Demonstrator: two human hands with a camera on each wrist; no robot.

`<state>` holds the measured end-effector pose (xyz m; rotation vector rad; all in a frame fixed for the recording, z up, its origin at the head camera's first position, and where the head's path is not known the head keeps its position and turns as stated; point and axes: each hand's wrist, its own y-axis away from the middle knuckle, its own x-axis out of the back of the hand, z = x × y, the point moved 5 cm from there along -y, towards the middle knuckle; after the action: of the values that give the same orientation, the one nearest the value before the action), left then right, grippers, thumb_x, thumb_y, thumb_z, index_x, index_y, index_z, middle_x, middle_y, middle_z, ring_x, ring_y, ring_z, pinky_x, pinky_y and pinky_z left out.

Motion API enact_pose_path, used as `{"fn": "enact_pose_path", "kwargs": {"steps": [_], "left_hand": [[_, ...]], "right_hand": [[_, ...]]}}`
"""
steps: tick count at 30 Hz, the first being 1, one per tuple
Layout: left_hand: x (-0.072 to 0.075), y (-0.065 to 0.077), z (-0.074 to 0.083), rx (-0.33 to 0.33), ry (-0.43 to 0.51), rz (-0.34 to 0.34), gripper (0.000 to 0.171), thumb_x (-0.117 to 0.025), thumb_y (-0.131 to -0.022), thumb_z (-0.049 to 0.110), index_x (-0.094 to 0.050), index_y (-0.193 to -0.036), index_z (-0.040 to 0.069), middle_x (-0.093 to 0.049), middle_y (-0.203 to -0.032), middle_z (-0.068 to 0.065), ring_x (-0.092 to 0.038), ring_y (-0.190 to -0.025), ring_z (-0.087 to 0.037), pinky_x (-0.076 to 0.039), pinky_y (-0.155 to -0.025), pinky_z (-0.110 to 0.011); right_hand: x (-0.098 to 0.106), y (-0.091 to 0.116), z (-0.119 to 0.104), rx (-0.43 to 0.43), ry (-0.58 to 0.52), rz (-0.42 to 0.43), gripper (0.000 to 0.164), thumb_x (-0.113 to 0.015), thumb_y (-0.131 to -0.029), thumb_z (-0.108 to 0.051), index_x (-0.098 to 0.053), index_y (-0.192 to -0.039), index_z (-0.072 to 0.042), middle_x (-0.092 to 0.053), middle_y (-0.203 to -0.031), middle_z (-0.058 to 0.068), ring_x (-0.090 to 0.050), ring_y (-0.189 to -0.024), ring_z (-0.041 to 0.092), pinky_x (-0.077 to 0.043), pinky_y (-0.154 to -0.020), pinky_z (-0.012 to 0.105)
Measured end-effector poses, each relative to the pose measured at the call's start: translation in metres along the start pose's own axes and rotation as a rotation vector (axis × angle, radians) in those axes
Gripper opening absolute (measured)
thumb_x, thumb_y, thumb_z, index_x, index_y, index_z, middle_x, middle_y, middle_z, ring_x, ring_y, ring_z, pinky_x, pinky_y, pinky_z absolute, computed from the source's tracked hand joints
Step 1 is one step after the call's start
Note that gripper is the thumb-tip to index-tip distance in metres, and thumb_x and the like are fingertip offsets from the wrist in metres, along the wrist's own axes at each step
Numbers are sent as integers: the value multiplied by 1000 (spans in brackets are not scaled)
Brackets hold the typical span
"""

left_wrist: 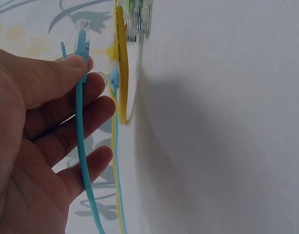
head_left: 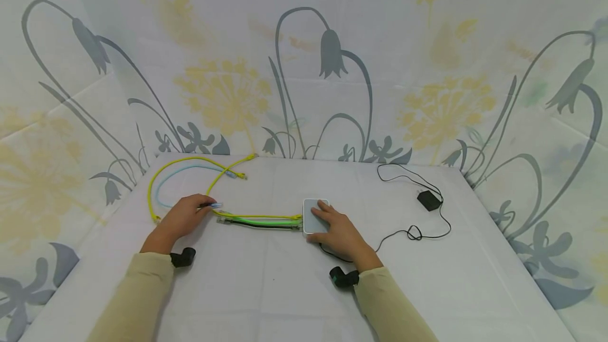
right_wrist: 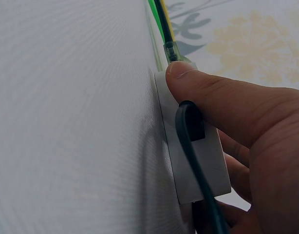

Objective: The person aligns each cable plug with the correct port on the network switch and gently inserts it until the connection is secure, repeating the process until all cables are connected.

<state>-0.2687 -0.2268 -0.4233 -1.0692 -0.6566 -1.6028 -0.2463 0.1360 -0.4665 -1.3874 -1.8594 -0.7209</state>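
Observation:
My left hand pinches a light blue Ethernet cable between thumb and forefinger, just behind its clear plug. The plug points away from the hand. Beyond it in the left wrist view are a yellow cable and clear plugs. My right hand grips a small white network box on the table, thumb on the near side and fingers over the top. Yellow, green and black cables run into the box's left side. A dark power lead enters its near side below the thumb.
A black power adapter lies to the right, its thin cord looped and winding back towards the box. At the back left, a yellow cable curves round the light blue one. Flower-patterned cloth walls surround the white table.

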Motion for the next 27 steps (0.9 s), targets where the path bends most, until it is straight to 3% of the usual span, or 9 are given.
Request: {"fn": "enact_pose_path", "kwargs": {"steps": [10, 19, 27], "left_hand": [[-4, -5, 10, -63, 2, 19, 22, -58, -96, 9, -71, -112, 3, -65, -106, -12, -61, -101, -32, -49, -90, -48], [-10, -12, 17, -112, 0, -5, 21, -58, -95, 7, -70, -111, 1, -67, -105, -10, -61, -105, -34, -49, -91, -49], [-14, -17, 27, -116, 9, -38, 22, -57, -96, 7, -70, -113, 2, -67, -105, -9, -61, -104, -32, -50, -90, -47]], "right_hand": [[1, 0, -1, -3, -9, 5, 76, -77, -78, -47, -47, -145, -27, -28, -159, -8, -26, -147, 30, -33, -114, 52], [1, 1, -2, -11, -2, -2, 76, -77, -78, -47, -46, -145, -27, -28, -159, -9, -25, -148, 29, -32, -115, 51], [1, -1, -1, -10, -2, -3, 76, -76, -79, -48, -46, -145, -27, -27, -159, -9, -25, -148, 29, -33, -114, 52]]}}
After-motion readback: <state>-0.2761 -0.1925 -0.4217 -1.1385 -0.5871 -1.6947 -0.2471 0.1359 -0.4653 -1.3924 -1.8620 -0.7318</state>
